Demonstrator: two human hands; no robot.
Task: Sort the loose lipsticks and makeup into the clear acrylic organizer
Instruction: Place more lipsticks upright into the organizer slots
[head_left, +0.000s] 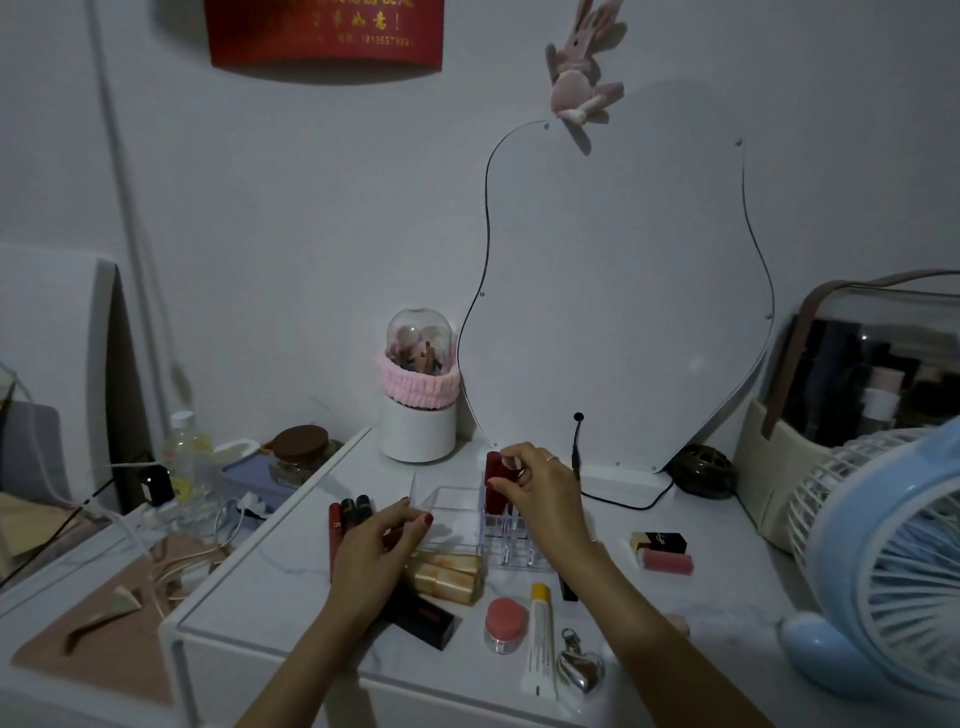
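While both hands work at mid-tabletop (727, 597), nearest the camera and just short of the right hand's grip lie a silver heart keychain (581, 670), a white tube with yellow cap (539, 639) and a small jar with pink lid (505, 623). Left hand (375, 551): fingers curled, grasping a dark red lipstick, touching the near-left corner of the clear acrylic organizer (452, 525). Gold boxed items (447, 571) and a dark box (421, 616) sit just beside and under that hand; three red-black tubes (349, 514) lie left of it. Right hand (540, 493): grip pinching a dark red lipstick (496, 470), upright over the organizer's small slots. Right of that grip, well apart: a black-gold lipstick (658, 542) and a pink one (667, 563). Beyond: brush holder (418, 389), mirror (618, 291).
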